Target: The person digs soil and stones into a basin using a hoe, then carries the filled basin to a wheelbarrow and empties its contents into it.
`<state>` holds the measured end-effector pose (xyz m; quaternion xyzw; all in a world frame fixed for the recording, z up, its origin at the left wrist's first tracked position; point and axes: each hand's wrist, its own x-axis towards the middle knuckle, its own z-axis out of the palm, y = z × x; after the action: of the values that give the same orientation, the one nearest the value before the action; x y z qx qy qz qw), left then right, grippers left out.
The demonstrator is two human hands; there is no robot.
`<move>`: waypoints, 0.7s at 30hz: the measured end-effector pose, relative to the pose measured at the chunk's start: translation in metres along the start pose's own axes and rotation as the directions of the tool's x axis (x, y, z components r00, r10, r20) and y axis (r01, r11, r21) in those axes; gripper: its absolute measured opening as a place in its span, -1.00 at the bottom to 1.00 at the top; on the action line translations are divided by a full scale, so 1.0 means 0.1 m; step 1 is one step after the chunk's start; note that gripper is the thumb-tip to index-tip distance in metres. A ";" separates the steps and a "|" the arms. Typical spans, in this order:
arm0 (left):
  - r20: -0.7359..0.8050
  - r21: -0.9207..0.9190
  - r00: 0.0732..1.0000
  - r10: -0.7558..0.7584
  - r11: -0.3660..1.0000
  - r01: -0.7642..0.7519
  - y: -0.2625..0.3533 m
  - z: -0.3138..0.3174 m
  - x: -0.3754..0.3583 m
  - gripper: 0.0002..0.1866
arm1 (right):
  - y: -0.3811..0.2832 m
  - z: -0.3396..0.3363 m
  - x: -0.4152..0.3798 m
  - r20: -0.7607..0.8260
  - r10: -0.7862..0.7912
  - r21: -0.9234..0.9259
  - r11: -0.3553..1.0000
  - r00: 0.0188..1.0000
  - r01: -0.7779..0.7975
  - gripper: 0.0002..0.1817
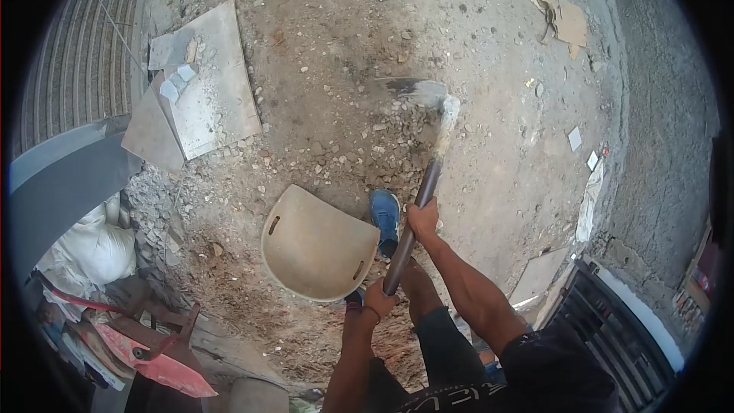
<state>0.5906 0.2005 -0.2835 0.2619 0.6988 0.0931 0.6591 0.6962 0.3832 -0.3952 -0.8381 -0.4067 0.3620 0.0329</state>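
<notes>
Both of my hands are wrapped round the dark handle of a hoe [417, 223]. My left hand [379, 300] is closed at the handle's near end, and my right hand [423, 218] grips it further up. The hoe's flat blade [417, 92] is out in front, over or against the rubble-strewn ground; contact is hard to make out. A beige scoop-shaped carrying pan [319, 241] with two handle slots lies left of the hoe, beside my blue shoe [385, 218]. Small stones and loose dirt [382, 141] are spread between the pan and the blade.
Broken boards [214, 92] with tile pieces lie at left. White sacks [99, 245] and a red wheelbarrow-like object [157, 356] stand at lower left. Torn cardboard [569, 24] is at upper right. A dark slatted grate [604, 329] lies at lower right.
</notes>
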 end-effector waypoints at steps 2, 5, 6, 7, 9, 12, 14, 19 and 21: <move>-0.002 -0.010 1.000 0.008 1.000 -0.008 -0.17 0.03 -0.30 -0.44 | -0.35 -0.33 -0.44 0.234 0.155 0.138 0.972 0.960 -0.190 -0.57; -0.003 -0.170 1.000 -0.007 0.985 0.006 -0.29 0.15 -0.45 -0.50 | -0.34 -0.34 -0.52 0.265 0.041 0.169 0.982 0.963 -0.088 -0.56; 0.082 -0.337 0.996 -0.037 0.940 0.063 -0.17 0.13 -0.38 -0.54 | -0.36 -0.32 -0.42 0.161 -0.134 0.128 0.985 0.978 0.114 -0.57; 0.171 -0.489 0.984 -0.048 0.863 0.127 0.02 0.07 -0.25 -0.58 | -0.52 -0.33 -0.25 0.155 -0.179 0.144 0.977 0.971 0.157 -0.57; 0.027 -0.563 0.989 0.144 0.820 -0.104 0.47 -0.05 0.19 -0.64 | -1.06 -0.42 0.15 0.090 -0.331 0.138 0.938 0.939 0.318 -0.57; 0.049 -0.714 0.982 0.185 0.693 -0.095 1.28 -0.33 1.01 -0.74 | -2.05 -0.55 0.85 0.118 -0.385 -0.010 0.921 0.915 0.389 -0.44; 0.106 -0.814 0.956 0.275 0.576 -0.076 1.78 -0.51 1.49 -0.82 | -2.62 -0.52 1.28 0.066 -0.559 -0.191 0.806 0.826 0.560 -0.42; -0.088 -0.795 0.996 0.022 0.600 -0.084 2.55 -0.52 2.03 -0.86 | -3.23 -0.22 1.77 0.133 -0.662 -0.403 0.644 0.738 0.650 -0.36; -0.075 -0.840 0.997 -0.025 0.540 -0.049 2.42 -0.34 1.98 -0.87 | -3.07 -0.07 1.69 0.181 -0.637 -0.428 0.635 0.749 0.643 -0.35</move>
<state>0.6176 0.5091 -0.3372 -0.0853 0.5917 0.4314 0.6757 0.5674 0.7089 -0.3811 -0.6193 -0.7512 0.2238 -0.0452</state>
